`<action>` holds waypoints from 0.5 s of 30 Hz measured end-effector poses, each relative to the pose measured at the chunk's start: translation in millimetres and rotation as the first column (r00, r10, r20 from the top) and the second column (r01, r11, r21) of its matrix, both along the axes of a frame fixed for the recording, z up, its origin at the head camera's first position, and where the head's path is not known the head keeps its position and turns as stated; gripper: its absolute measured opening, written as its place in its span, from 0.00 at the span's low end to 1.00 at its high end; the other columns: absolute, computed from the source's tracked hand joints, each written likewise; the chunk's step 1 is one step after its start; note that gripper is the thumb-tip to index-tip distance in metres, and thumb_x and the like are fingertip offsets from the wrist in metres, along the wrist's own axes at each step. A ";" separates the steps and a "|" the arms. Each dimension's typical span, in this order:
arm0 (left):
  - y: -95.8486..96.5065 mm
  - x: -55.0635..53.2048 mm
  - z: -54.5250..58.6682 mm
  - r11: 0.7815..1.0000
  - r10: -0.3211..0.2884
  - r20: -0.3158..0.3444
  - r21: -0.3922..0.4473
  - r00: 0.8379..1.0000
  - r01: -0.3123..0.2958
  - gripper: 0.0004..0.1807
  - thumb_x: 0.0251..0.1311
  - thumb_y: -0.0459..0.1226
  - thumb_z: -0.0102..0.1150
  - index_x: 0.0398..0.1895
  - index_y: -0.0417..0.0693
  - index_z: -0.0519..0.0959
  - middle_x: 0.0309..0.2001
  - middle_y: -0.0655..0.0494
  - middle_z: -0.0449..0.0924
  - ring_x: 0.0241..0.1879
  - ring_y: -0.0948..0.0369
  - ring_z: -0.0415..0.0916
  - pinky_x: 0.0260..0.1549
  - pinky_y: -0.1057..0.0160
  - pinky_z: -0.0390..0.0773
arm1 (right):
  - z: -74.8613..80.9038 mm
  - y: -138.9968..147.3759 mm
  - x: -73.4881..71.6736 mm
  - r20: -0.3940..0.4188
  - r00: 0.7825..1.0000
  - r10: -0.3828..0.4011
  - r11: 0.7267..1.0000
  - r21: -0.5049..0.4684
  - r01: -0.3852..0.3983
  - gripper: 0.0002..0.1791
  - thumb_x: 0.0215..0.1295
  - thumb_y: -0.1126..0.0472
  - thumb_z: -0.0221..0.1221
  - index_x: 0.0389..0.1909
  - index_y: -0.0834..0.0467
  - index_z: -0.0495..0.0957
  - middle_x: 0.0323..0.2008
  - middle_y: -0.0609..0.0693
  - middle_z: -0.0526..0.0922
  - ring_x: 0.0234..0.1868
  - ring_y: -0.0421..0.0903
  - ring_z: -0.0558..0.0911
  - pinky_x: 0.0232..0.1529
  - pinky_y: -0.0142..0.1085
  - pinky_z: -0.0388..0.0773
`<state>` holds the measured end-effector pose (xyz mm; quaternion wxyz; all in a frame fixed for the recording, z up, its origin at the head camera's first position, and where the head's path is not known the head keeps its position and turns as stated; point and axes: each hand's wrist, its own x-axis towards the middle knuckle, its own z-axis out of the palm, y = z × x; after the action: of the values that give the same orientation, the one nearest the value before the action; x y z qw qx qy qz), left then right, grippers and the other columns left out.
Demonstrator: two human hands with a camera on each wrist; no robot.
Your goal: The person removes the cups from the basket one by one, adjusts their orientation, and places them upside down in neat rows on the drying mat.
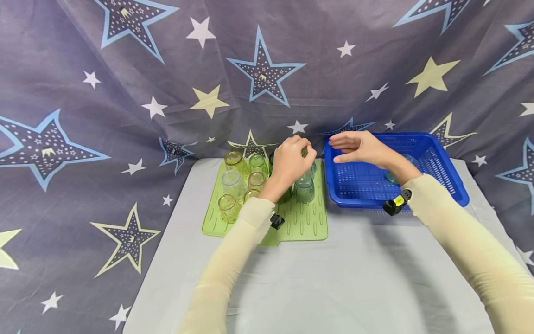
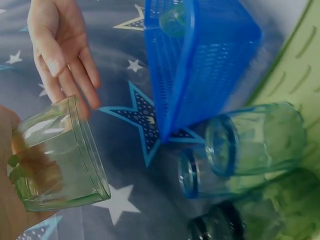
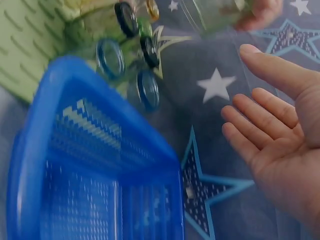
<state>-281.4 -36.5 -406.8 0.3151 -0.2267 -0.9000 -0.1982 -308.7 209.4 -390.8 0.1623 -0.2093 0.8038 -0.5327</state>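
Note:
A pale green, clear glass tumbler is gripped in my left hand, raised above the back right of the green drying mat. In the left wrist view its rim faces away from the palm, and the fingers show through the glass. My right hand hovers over the left side of the blue basket, fingers extended, thumb apart and palm towards the tumbler. Nothing lies in it, and a gap separates it from the glass. Bluish glasses stand on the mat just under my left hand.
On the mat's left part stand several more glasses, among them a yellow one, a clear one and a green one. A bluish-green glass lies inside the basket, partly behind my right wrist. A star-patterned curtain hangs behind the white table.

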 end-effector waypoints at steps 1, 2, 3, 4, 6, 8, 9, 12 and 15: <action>-2.4 0.8 -2.3 1.000 -0.002 0.003 0.003 1.000 0.002 0.09 0.62 0.39 0.56 0.30 0.49 0.86 0.29 0.56 0.82 0.28 0.57 0.78 0.26 0.58 0.80 | 1.2 4.3 -1.3 -0.008 1.000 -0.009 1.000 0.026 0.009 0.33 0.62 0.67 0.68 0.69 0.62 0.71 0.68 0.61 0.75 0.63 0.39 0.80 0.60 0.25 0.76; -4.8 1.5 -4.8 1.000 -0.005 0.004 0.004 1.000 0.005 0.09 0.62 0.38 0.56 0.31 0.49 0.86 0.29 0.56 0.83 0.27 0.57 0.78 0.26 0.58 0.80 | 2.3 8.8 -2.7 -0.013 1.000 -0.017 0.998 0.052 0.017 0.33 0.63 0.66 0.68 0.69 0.61 0.71 0.68 0.61 0.75 0.63 0.41 0.80 0.60 0.25 0.77; -7.3 2.4 -7.4 1.000 -0.009 0.006 0.006 1.000 0.008 0.09 0.62 0.38 0.56 0.31 0.48 0.86 0.29 0.56 0.83 0.27 0.56 0.78 0.26 0.58 0.80 | 3.5 13.3 -3.7 -0.017 1.000 -0.026 0.996 0.080 0.027 0.33 0.63 0.66 0.68 0.69 0.61 0.71 0.68 0.61 0.75 0.65 0.44 0.79 0.59 0.26 0.77; -9.8 3.1 -10.3 1.000 -0.014 0.010 0.007 1.000 0.014 0.09 0.62 0.37 0.56 0.31 0.48 0.87 0.30 0.55 0.83 0.28 0.56 0.78 0.26 0.58 0.81 | 4.6 17.8 -4.8 -0.023 0.999 -0.031 0.993 0.110 0.033 0.33 0.63 0.65 0.68 0.69 0.61 0.71 0.68 0.61 0.75 0.66 0.47 0.79 0.60 0.28 0.78; -14.5 4.7 -16.2 1.000 -0.023 0.019 0.003 1.000 0.022 0.09 0.61 0.37 0.56 0.32 0.47 0.87 0.30 0.54 0.84 0.28 0.55 0.79 0.26 0.58 0.81 | 6.7 26.6 -7.0 -0.035 0.999 -0.040 0.983 0.179 0.045 0.33 0.64 0.64 0.68 0.70 0.61 0.70 0.69 0.62 0.75 0.68 0.54 0.77 0.63 0.36 0.78; -18.9 7.1 -21.7 0.999 -0.031 0.032 -0.004 0.999 0.032 0.10 0.61 0.37 0.56 0.32 0.46 0.87 0.31 0.54 0.84 0.28 0.55 0.79 0.28 0.58 0.81 | 7.5 35.2 -10.1 -0.056 0.998 -0.035 0.966 0.255 0.049 0.33 0.64 0.64 0.68 0.70 0.63 0.70 0.69 0.64 0.74 0.70 0.60 0.74 0.67 0.46 0.75; -20.9 8.1 -24.7 0.999 -0.036 0.035 -0.006 0.999 0.036 0.10 0.61 0.37 0.56 0.32 0.46 0.87 0.30 0.54 0.84 0.28 0.55 0.79 0.28 0.58 0.81 | 7.7 39.1 -11.7 -0.075 0.997 -0.029 0.954 0.295 0.050 0.33 0.64 0.64 0.68 0.70 0.64 0.70 0.69 0.66 0.73 0.70 0.62 0.74 0.68 0.51 0.73; -26.6 12.2 -32.4 0.999 -0.042 0.047 -0.021 0.998 0.043 0.10 0.60 0.37 0.56 0.33 0.46 0.87 0.31 0.54 0.83 0.29 0.55 0.78 0.28 0.59 0.80 | 7.5 50.2 -15.9 -0.137 0.991 0.004 0.908 0.415 0.054 0.34 0.62 0.64 0.69 0.68 0.67 0.70 0.67 0.70 0.73 0.68 0.68 0.73 0.67 0.60 0.70; -30.9 16.4 -39.0 0.998 -0.053 0.052 -0.031 0.997 0.055 0.10 0.59 0.36 0.56 0.33 0.45 0.87 0.31 0.54 0.83 0.29 0.56 0.78 0.28 0.59 0.80 | 6.2 60.2 -18.6 -0.178 0.983 0.038 0.860 0.507 0.059 0.34 0.60 0.65 0.71 0.66 0.69 0.72 0.65 0.72 0.74 0.67 0.71 0.73 0.66 0.63 0.70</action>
<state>-264.9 -67.4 -445.8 0.2828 -0.2509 -0.9044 -0.1978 -327.3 269.6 -384.6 0.1348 -0.2022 0.9285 -0.2807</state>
